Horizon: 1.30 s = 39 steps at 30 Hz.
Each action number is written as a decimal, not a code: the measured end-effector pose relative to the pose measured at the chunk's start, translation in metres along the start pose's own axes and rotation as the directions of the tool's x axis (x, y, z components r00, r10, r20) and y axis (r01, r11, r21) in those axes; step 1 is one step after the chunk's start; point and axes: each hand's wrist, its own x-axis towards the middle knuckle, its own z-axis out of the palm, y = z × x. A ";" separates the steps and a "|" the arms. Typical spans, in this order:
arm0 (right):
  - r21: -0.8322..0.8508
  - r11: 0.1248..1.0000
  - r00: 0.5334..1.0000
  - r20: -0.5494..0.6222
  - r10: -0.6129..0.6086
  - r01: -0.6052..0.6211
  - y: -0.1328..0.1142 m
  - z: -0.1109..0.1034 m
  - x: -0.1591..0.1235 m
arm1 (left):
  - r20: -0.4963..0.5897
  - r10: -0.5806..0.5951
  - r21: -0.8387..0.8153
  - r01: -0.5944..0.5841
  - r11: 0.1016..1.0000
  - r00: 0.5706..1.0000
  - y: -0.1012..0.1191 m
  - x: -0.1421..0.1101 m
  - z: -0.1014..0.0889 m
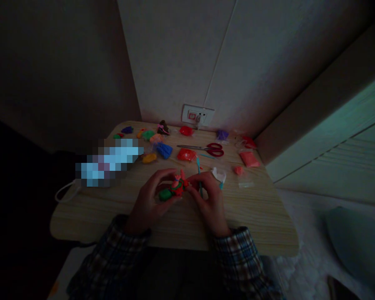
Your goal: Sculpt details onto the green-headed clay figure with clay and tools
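Note:
A small modelling-clay figure point(178, 187) in red, green and pink is held up over the near part of the table. My left hand point(150, 198) grips it from the left, with thumb below and fingers behind. From the other side, my right hand point(208, 198) pinches the figure's red right edge between thumb and fingertips. Whether a separate bit of clay sits in that pinch is too small to tell. Beside the right fingers is a thin blue modelling tool point(198, 164), partly covered by the hand.
Red-handled scissors point(215, 149) lie behind my hands on the wooden table point(253, 225). Around them are a red clay packet point(186, 155), a blue clay packet point(164, 150), a pink packet point(249, 158) and a white scrap point(218, 175). A pixelated bright device point(109, 162) stands left; a wall socket point(197, 114) is behind.

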 end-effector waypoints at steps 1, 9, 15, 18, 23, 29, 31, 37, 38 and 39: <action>0.002 1.000 1.000 0.004 -0.001 0.001 0.000 0.000 0.000 | -0.005 -0.013 -0.006 0.013 1.000 1.000 0.000 0.000 0.000; -0.213 0.975 0.993 0.083 0.089 -0.070 0.013 0.004 -0.002 | -0.128 -0.017 0.015 0.019 1.000 0.992 -0.002 0.004 -0.002; -0.472 0.881 0.962 0.235 0.142 -0.015 0.013 0.012 -0.004 | -0.176 -0.048 0.013 0.051 0.999 0.983 0.001 0.004 -0.003; -0.457 0.889 0.970 0.208 0.124 -0.016 0.010 0.005 -0.002 | -0.194 -0.068 -0.029 0.063 0.998 0.979 0.004 0.004 -0.004; -0.507 0.862 1.000 0.004 0.009 -0.006 0.032 -0.032 0.038 | -0.238 -0.121 -0.109 0.098 0.989 0.964 0.007 0.007 -0.005; -0.696 0.711 0.991 0.136 -0.003 0.098 0.087 -0.072 0.109 | -0.269 -0.195 -0.183 0.149 0.972 0.943 0.002 0.007 -0.009; -0.702 0.703 0.981 0.192 0.040 0.109 0.098 -0.076 0.120 | -0.287 -0.232 -0.196 0.181 0.964 0.929 0.001 0.006 -0.010; -0.708 0.679 0.938 0.337 0.084 0.193 0.109 -0.079 0.128 | -0.280 -0.300 -0.245 0.234 0.941 0.912 0.003 0.008 -0.011; -0.719 0.664 0.932 0.351 0.092 0.205 0.109 -0.079 0.129 | -0.284 -0.299 -0.237 0.236 0.942 0.911 0.003 0.008 -0.012; -0.731 0.648 0.926 0.364 0.102 0.216 0.109 -0.080 0.129 | -0.289 -0.299 -0.228 0.238 0.944 0.910 0.002 0.007 -0.012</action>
